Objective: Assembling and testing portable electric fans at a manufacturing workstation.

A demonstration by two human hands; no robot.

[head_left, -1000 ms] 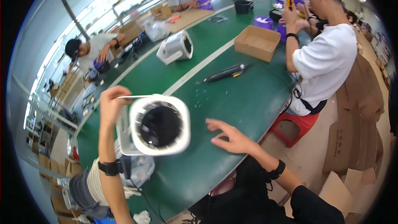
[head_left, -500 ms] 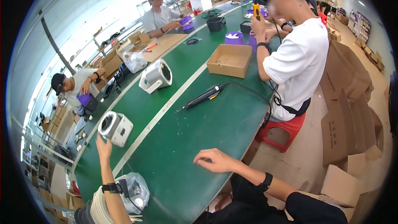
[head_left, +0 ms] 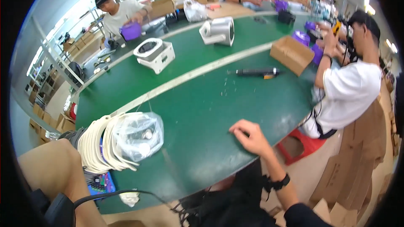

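Observation:
My right hand point(head_left: 251, 138) rests at the near edge of the green table point(head_left: 202, 117), loosely curled with thumb and forefinger apart and nothing in it. Close up at the lower left, part of my left hand or arm point(head_left: 50, 164) appears blurred; its fingers are hidden. Beside it lies a row of cream-coloured rings point(head_left: 94, 143), against a clear plastic bag point(head_left: 153, 145) with small round pieces inside. Farther off stands a white round housing point(head_left: 162, 59) on a boxy base. To its right is a second white cylindrical housing point(head_left: 223, 28) with a bracket.
A black electric screwdriver point(head_left: 256, 72) lies across the table near an open cardboard box point(head_left: 290, 56). At the right a co-worker in a white shirt point(head_left: 355, 88) sits on a red stool point(head_left: 301, 147). Another person point(head_left: 122, 12) across the table handles a purple bowl-shaped part point(head_left: 131, 30).
My left hand has left the white round housing and come back to the lower left. The view has turned leftward, bringing the cream rings more fully into sight. My right hand stays on the table.

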